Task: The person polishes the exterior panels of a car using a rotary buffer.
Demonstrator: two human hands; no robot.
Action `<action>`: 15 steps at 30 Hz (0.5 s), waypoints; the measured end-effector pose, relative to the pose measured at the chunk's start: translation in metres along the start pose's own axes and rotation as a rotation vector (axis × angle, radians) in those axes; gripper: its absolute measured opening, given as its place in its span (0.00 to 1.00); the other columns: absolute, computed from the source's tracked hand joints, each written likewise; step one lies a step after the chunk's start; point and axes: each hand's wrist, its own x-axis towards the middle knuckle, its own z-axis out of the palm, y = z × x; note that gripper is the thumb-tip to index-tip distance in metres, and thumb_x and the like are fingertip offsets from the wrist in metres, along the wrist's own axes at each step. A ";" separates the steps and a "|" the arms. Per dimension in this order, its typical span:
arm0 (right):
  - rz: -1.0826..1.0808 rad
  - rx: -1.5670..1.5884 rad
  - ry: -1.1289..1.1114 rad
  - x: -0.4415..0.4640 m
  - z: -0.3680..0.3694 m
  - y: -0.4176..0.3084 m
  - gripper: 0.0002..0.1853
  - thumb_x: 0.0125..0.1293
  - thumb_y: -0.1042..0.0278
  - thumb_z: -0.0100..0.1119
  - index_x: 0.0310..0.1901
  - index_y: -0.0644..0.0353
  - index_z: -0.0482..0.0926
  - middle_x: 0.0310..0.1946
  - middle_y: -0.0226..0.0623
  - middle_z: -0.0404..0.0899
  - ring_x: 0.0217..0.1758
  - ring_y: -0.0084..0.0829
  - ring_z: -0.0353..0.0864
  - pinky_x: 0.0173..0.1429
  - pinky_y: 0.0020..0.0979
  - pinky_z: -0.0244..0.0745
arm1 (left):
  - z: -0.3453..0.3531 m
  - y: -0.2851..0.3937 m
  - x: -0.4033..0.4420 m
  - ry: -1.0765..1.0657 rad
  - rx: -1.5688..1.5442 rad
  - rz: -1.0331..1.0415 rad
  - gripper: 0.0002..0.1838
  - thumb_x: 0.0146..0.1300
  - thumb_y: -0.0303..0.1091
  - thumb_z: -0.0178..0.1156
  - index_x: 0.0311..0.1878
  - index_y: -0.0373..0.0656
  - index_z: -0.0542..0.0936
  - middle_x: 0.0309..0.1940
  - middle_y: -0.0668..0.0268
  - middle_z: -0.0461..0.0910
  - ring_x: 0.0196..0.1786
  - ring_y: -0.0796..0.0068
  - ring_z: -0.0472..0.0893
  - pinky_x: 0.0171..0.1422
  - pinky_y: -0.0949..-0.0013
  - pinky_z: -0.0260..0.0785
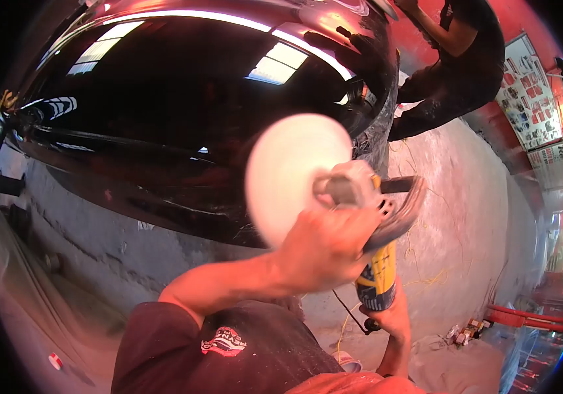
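Note:
A yellow and black polisher is held between my two hands in front of my chest. My left hand is closed at its front end, near the head and the black loop handle. My right hand wraps the rear of the yellow body, its fingers partly hidden. The round white pad, smeared by motion, stands in front of a glossy black car panel. Whether the pad touches the panel I cannot tell. A dark cord hangs near the polisher's rear end.
Beyond the car's right end stands another person in dark clothes. Yellow cord trails over the dusty grey floor. Plastic sheeting drapes at the left. Small boxes lie near red metal bars at the right.

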 end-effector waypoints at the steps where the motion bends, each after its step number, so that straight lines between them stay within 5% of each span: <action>1: -0.036 0.000 0.018 0.005 -0.004 0.003 0.43 0.43 0.80 0.78 0.64 0.59 0.69 0.47 0.33 0.81 0.50 0.26 0.81 0.56 0.34 0.78 | 0.009 -0.006 0.014 0.007 -0.006 0.007 0.13 0.55 0.29 0.69 0.40 0.39 0.76 0.25 0.55 0.81 0.29 0.51 0.84 0.32 0.53 0.74; 9: -0.038 -0.059 0.124 0.027 -0.015 0.006 0.36 0.43 0.81 0.77 0.57 0.59 0.71 0.45 0.32 0.81 0.47 0.25 0.80 0.53 0.33 0.78 | 0.032 -0.030 0.061 -0.018 -0.024 -0.063 0.15 0.56 0.31 0.71 0.43 0.40 0.78 0.27 0.54 0.82 0.33 0.50 0.85 0.36 0.53 0.75; 15: -0.090 -0.033 -0.023 0.005 0.000 0.020 0.41 0.43 0.79 0.80 0.62 0.59 0.70 0.50 0.33 0.80 0.52 0.27 0.81 0.58 0.35 0.78 | -0.002 0.008 0.001 -0.036 0.003 -0.160 0.15 0.56 0.30 0.71 0.43 0.39 0.77 0.26 0.54 0.82 0.31 0.51 0.85 0.34 0.51 0.76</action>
